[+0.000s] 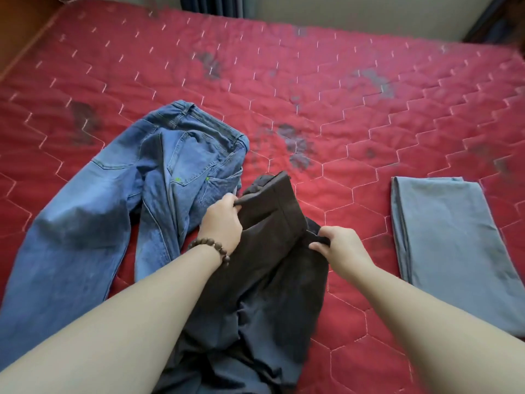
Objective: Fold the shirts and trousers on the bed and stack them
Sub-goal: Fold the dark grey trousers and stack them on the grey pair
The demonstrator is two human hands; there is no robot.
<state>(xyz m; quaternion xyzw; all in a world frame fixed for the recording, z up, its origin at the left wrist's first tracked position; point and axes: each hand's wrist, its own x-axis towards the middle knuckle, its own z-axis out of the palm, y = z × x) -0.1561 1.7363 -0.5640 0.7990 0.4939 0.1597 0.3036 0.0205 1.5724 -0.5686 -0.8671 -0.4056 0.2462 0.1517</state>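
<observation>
The dark trousers (pixel 264 268) lie mid-bed (pixel 341 81), long axis running from the waistband at the far end toward the person. The left hand (pixel 221 220) and right hand (pixel 338 245) each pinch the waistband with curled fingers. Blue jeans (pixel 159 177) lie spread just left, a folded grey garment (pixel 443 237) well right.

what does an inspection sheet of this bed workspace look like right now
surface: red quilted bedcover with dark grey blotches.
job's things: dark trousers held at the waistband, unfolded; blue jeans spread out unfolded on the left; grey folded garment lying flat on the right, apart from the others.
clutter: nothing seen.
grippers: left hand grips the trousers' waistband; right hand pinches its other side; beaded bracelet on the left wrist.
cables: nothing seen.
surroundings: dark curtain and pale wall beyond the bed.
</observation>
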